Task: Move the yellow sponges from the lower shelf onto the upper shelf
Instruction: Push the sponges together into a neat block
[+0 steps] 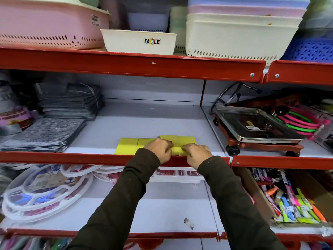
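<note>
Far left, middle shelf: grey striped cloths (45, 134) stacked flat, with a taller pile of darker folded ones behind.
Far left, lower shelf: round white divided trays (45, 192) overlapping one another, contents blurred.
Top shelf, left to right: pink perforated basket (50, 24), cream tub (138, 42) marked FABLE, stacked cream and pastel baskets (239, 37), blue lattice basket at the right edge.
Upper shelf (144, 120): white surface with red front lip, bare behind the sponges.
Yellow sponges (129, 145): lined up side by side in a row along the front edge of the upper shelf, touching one another, just behind the red lip; right part of the row partly hidden under the hands.
Left hand (158, 150): fingers curled down onto the middle of the sponge row, pressing on top; no sponge lifted, closed grip or mere resting impossible to tell.
Right hand (196, 156): just beside the left, fingers bent over the right end of the front sponges at the lip; likewise touching, grip impossible to tell.
Sleeves: dark, reaching up from the bottom centre, crossing in front of the lower shelf (162, 213).
Lower shelf centre: white surface bare apart from a small scuffed scrap near the front.
Right, middle shelf: metal tray on a red wheeled frame (257, 127), pink and green hoops behind it.
Right, lower shelf: cardboard box (292, 195) of colourful packaged items.
</note>
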Demonstrator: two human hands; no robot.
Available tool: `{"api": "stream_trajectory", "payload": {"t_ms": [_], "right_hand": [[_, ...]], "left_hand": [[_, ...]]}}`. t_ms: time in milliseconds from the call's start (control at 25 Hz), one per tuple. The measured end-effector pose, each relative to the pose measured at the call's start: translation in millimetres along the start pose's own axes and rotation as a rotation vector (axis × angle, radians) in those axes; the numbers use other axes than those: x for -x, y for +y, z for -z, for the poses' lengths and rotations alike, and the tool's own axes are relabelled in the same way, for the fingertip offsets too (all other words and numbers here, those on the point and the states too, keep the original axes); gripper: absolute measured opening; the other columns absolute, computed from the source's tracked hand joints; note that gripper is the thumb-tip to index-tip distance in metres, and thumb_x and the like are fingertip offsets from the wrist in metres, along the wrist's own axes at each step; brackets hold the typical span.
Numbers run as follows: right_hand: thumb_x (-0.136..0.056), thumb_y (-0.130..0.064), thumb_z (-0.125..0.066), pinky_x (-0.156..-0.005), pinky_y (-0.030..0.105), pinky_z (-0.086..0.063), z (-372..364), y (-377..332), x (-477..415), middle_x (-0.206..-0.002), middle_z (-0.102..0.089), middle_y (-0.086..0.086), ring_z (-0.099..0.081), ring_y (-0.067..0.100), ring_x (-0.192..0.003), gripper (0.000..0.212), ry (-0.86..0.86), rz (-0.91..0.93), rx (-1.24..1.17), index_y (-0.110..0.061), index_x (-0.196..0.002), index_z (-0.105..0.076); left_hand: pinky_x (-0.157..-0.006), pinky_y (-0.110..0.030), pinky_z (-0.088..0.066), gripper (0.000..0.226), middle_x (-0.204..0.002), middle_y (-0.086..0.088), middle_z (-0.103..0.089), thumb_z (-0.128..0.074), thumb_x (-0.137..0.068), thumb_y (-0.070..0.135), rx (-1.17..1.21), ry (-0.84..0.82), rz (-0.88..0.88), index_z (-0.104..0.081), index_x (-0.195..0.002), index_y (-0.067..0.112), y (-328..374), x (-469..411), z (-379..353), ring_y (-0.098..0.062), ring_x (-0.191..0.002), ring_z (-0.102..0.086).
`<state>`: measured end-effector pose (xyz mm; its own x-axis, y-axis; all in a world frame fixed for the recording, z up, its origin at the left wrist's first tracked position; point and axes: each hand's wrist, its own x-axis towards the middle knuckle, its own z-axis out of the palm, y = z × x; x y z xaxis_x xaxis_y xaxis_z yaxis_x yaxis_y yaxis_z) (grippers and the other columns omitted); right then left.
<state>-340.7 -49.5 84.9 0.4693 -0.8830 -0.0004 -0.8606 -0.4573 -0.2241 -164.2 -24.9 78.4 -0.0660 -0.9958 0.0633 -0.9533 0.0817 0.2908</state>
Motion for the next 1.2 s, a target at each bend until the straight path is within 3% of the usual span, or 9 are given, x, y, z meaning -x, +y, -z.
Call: {"api": "stream_trajectory", "payload": {"t_ms": [160, 440, 520, 640, 760, 920, 1200], "right_hand": [[-0.086, 0.001, -0.039, -0.12, 0.045, -0.02, -1.7, -5.8, 1.5, -0.143, -0.054, 0.004, -0.048, 0.025, -0.131, 0.055, 0.016, 0.02, -0.022, -0.018, -0.135, -0.056], [-0.087, 0.0, -0.039, -0.119, 0.044, -0.022, -1.7, -2.9, 5.5, -0.14, -0.058, 0.0, -0.05, 0.021, -0.13, 0.054, 0.047, 0.031, -0.046, -0.022, -0.13, -0.062], [-0.087, 0.0, -0.038, -0.12, 0.045, -0.02, -4.2, -2.1, 4.3, -0.141, -0.056, -0.001, -0.049, 0.019, -0.13, 0.054, 0.058, 0.032, -0.061, -0.023, -0.131, -0.061], [-0.085, 0.001, -0.038, -0.121, 0.045, -0.017, -9.1, -4.1, 1.3, -0.146, -0.049, -0.004, -0.045, 0.016, -0.134, 0.057, 0.082, 0.066, -0.105, -0.022, -0.134, -0.057], [-0.086, 0.0, -0.038, -0.119, 0.039, -0.026, -17.7, -11.6, -6.0, -0.152, -0.045, -0.003, -0.043, 0.02, -0.138, 0.058, 0.065, 0.142, -0.129, -0.018, -0.139, -0.053], [-0.087, -0.002, -0.041, -0.116, 0.034, -0.033, -26.5, -17.3, -6.2, -0.148, -0.051, 0.001, -0.044, 0.021, -0.137, 0.054, 0.074, 0.168, -0.14, -0.016, -0.136, -0.056], [-0.09, -0.005, -0.042, -0.115, 0.028, -0.033, -21.4, -22.6, -4.4, -0.147, -0.05, 0.004, -0.046, 0.022, -0.135, 0.049, 0.036, 0.129, -0.147, -0.013, -0.136, -0.055]], "left_hand": [[-0.103, -0.036, -0.05, 0.066, -0.134, -0.004, -0.066, -0.03, -0.073, 0.029, 0.024, 0.029, -0.001, -0.067, -0.126, 0.016, -4.9, 10.2, 2.7, -0.028, -0.121, -0.061], [-0.095, -0.032, -0.054, 0.04, -0.122, -0.004, -0.072, -0.046, -0.087, 0.014, 0.008, 0.076, -0.028, -0.073, -0.116, 0.015, -5.4, 9.4, 1.7, -0.026, -0.111, -0.066], [-0.1, -0.032, -0.051, 0.043, -0.126, -0.002, -0.071, -0.043, -0.087, 0.017, 0.004, 0.078, -0.04, -0.073, -0.118, 0.016, -6.9, 11.2, 3.1, -0.026, -0.117, -0.064], [-0.12, -0.033, -0.033, 0.065, -0.145, 0.0, -0.058, -0.031, -0.076, 0.027, 0.021, 0.109, -0.01, -0.067, -0.129, 0.018, -17.5, 15.9, 9.8, -0.024, -0.139, -0.048], [-0.123, -0.039, -0.026, 0.07, -0.146, 0.0, -0.057, -0.031, -0.073, 0.034, 0.006, 0.129, 0.122, -0.065, -0.132, 0.02, -35.7, 22.7, 12.1, -0.024, -0.144, -0.042], [-0.107, -0.038, -0.044, 0.07, -0.142, 0.0, -0.06, -0.032, -0.072, 0.042, 0.009, 0.108, 0.223, -0.061, -0.135, 0.028, -42.7, 36.2, 1.4, -0.031, -0.127, -0.055], [-0.099, -0.037, -0.051, 0.07, -0.142, -0.002, -0.06, -0.032, -0.075, 0.042, 0.059, 0.11, 0.18, -0.06, -0.137, 0.025, -48.7, 39.8, 4.8, -0.031, -0.123, -0.058]]}}
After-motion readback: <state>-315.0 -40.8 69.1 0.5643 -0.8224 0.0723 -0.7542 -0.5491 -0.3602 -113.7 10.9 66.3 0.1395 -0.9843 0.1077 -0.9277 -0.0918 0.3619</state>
